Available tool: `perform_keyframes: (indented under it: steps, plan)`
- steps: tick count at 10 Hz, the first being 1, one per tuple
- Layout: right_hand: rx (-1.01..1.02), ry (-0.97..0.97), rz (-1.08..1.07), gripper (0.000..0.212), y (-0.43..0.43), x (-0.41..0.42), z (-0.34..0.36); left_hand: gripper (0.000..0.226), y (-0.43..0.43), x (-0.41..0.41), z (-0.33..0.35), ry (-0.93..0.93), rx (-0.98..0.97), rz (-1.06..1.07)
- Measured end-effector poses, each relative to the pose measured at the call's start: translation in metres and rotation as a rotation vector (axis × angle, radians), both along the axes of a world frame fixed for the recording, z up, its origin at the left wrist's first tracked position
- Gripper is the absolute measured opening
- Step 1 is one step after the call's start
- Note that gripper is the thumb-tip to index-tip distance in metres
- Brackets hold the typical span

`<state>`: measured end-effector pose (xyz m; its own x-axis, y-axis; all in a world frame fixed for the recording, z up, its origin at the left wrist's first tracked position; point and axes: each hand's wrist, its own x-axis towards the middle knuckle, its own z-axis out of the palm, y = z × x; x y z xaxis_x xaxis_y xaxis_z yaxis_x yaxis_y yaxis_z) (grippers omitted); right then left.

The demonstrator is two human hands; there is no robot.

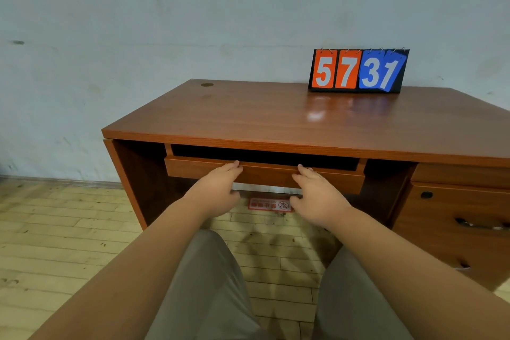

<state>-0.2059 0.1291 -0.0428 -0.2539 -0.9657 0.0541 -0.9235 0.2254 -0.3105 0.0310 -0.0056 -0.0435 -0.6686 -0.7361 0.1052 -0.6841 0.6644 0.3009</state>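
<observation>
Both hands clamp the keyboard tray (265,176) front: left hand (218,188) & right hand (317,199), fingertips hooked over its top edge, thumbs under. Paired grip prob. keeps it sliding straight. Tray hangs under the desk (220,113) top, 12 o'clock from the knees; inside is dark, contents can't tell. Flip scoreboard (358,70) at 1 o'clock; drawer unit (455,215) at 3, closed.

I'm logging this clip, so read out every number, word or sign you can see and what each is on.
"57": white digits on two orange cards of the scoreboard on the desk.
"31": white digits on its two blue cards.
Red sticker on the floor under the desk: print and a ban symbol, too blurred to read.
The tray bears no text.
</observation>
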Motion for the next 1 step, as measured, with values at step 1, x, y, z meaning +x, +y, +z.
perform_keyframes:
  steps: [1]
  plan:
    - [0.114, -0.078, 0.028, 0.063, 0.0, 0.0004, 0.0336, 0.064, 0.0033, -0.0029, 0.0282, -0.062, 0.069, -0.004]
